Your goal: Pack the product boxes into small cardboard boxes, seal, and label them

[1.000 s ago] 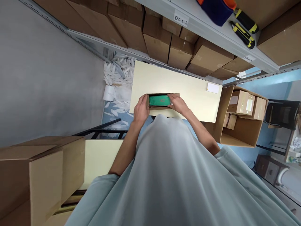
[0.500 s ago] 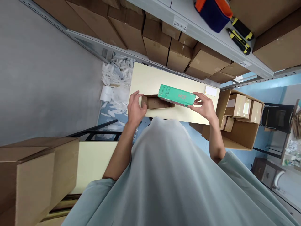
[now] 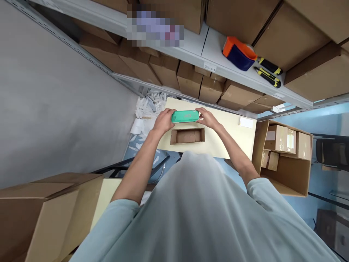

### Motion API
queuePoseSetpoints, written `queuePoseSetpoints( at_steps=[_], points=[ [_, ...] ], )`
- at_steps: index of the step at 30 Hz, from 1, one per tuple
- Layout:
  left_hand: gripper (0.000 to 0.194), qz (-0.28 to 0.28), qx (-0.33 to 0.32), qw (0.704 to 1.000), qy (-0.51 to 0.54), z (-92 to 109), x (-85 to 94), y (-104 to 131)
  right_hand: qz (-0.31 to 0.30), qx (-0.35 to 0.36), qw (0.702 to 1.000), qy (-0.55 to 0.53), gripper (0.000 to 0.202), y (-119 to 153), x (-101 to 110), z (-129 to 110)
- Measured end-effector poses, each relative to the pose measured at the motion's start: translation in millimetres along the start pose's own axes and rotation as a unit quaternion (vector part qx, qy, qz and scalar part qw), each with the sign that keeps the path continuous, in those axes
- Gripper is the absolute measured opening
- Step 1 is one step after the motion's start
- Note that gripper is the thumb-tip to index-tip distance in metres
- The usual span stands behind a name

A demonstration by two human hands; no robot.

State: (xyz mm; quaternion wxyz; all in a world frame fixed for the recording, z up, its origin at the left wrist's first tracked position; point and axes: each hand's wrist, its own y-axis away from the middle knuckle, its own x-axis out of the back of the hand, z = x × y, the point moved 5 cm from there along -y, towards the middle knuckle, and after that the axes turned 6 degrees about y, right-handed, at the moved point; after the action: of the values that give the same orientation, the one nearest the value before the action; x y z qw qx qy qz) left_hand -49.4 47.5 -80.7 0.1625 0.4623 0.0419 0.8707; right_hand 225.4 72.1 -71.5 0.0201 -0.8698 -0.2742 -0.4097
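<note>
A green box [image 3: 185,116] is held lengthwise between both hands, just beyond a small open cardboard carton [image 3: 187,136]; the left hand [image 3: 163,121] is closed around the box's left end, thumb on the near side and fingers curled over the far side; the right hand [image 3: 206,117] is clamped on the right end in the same way, its fingers bent over the top edge; neither hand is spread wider than the box's short end requires. Whether the box is resting on the cream table [image 3: 231,136] or is held slightly above it cannot be told; it is seen lying level, parallel to the carton and apart from it. The carton is standing on the table with its flaps open and its brown inside showing.

A white card [image 3: 246,122] is lying near the table's right end; a large open carton [image 3: 283,156] with smaller boxes inside is set on the floor just beside that end; white paper scraps [image 3: 148,105] are heaped on the floor by the table's left end; brown boxes [image 3: 191,78] are stacked on the lower shelf behind the table; a tape dispenser [image 3: 238,54] and two yellow-and-black cutters [image 3: 268,72] are lying on the grey shelf [image 3: 207,49] above.
</note>
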Motion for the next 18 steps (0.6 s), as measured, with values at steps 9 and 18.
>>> queuePoseSetpoints(
  at_steps=[9,18],
  points=[
    [0.074,-0.028,0.143,0.989,0.033,-31.7,-44.1,-7.2,-0.076,-0.096,0.992,0.023,0.081,-40.8,-64.4,17.0],
    [0.085,0.007,0.139,0.987,0.083,-69.1,-43.9,28.6,0.017,-0.204,0.966,-0.159,0.064,10.2,-66.9,39.6]
  ],
)
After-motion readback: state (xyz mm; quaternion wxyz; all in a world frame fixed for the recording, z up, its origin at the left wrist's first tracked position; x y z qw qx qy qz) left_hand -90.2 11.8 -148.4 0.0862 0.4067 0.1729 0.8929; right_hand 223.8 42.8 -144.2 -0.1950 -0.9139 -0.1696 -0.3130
